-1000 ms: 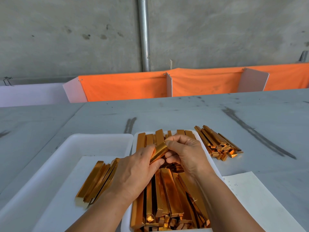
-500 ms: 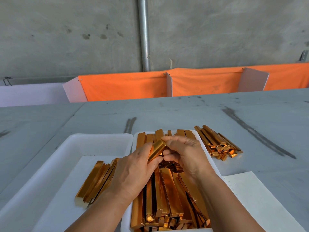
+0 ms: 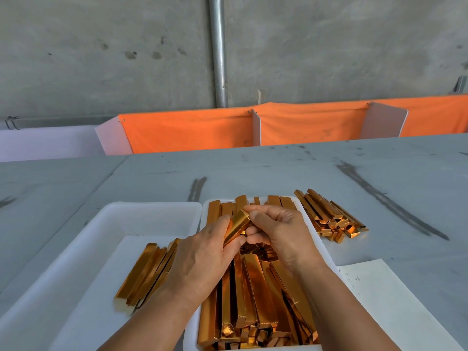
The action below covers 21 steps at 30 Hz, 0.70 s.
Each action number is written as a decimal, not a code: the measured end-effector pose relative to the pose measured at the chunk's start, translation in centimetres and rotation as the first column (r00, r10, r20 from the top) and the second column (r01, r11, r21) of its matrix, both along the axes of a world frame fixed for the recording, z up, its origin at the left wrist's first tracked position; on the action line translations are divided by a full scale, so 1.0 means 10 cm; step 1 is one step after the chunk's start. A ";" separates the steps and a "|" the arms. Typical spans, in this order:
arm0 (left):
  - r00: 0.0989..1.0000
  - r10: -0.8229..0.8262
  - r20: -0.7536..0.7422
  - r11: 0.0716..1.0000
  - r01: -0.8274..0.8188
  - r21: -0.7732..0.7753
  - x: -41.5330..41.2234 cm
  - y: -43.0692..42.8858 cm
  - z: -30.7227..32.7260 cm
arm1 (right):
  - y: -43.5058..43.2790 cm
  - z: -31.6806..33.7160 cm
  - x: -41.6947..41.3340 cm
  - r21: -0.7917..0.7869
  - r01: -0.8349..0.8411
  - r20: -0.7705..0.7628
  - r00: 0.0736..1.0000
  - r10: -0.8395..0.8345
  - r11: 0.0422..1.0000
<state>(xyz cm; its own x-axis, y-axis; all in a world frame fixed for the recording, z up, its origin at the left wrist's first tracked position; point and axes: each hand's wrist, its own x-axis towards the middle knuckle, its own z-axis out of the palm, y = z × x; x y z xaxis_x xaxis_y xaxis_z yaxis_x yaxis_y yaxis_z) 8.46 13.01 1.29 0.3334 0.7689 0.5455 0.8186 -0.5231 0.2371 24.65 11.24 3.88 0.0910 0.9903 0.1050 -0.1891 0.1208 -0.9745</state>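
The raised gold box (image 3: 236,228) looked like thin card faced with mirror-glossy gold foil, sharply creased along its edges. The boxes in the right tray (image 3: 255,295), the stack in the left tray (image 3: 144,272) and the pile on the bench (image 3: 329,216) had the same shiny metallic finish. The left tray (image 3: 152,206) and right tray (image 3: 190,333) were smooth white plastic with a soft sheen. The bench (image 3: 278,173) was matt grey, scuffed with dark streaks. A paper sheet (image 3: 395,300) was matt white. Behind, the orange cloth (image 3: 192,133) was lightly wrinkled, the metal pipe (image 3: 219,51) dull grey, and the concrete wall (image 3: 101,46) rough and stained.

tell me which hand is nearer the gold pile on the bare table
Right. The right hand sits just left of the pile, apart from it; the left hand lies farther left, beyond the right.
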 end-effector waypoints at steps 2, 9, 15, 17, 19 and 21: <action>1.000 0.018 0.001 1.000 -0.018 0.003 0.01 0.00 0.00 | -0.01 0.00 -0.01 0.028 -0.005 0.029 1.000 0.005 1.000; 0.998 0.060 0.009 0.998 -0.060 -0.016 0.00 0.01 0.01 | -0.01 -0.04 -0.07 0.058 -0.044 0.096 0.995 0.038 0.997; 1.000 0.030 -0.004 0.999 -0.030 0.029 0.00 0.01 0.00 | 0.01 -0.04 -0.08 0.086 0.034 0.102 0.994 -0.042 0.996; 1.000 0.026 -0.005 0.999 -0.026 0.035 0.00 0.02 0.00 | 0.02 -0.05 -0.10 0.077 0.054 0.118 0.991 -0.063 0.996; 0.999 0.025 -0.025 0.999 -0.023 0.047 0.00 0.01 -0.01 | 0.03 -0.07 -0.10 0.063 0.094 0.132 0.986 -0.101 0.994; 0.999 0.029 -0.046 0.999 -0.027 0.039 0.00 0.00 0.01 | 0.04 -0.08 -0.10 0.053 0.126 0.148 0.980 -0.133 0.991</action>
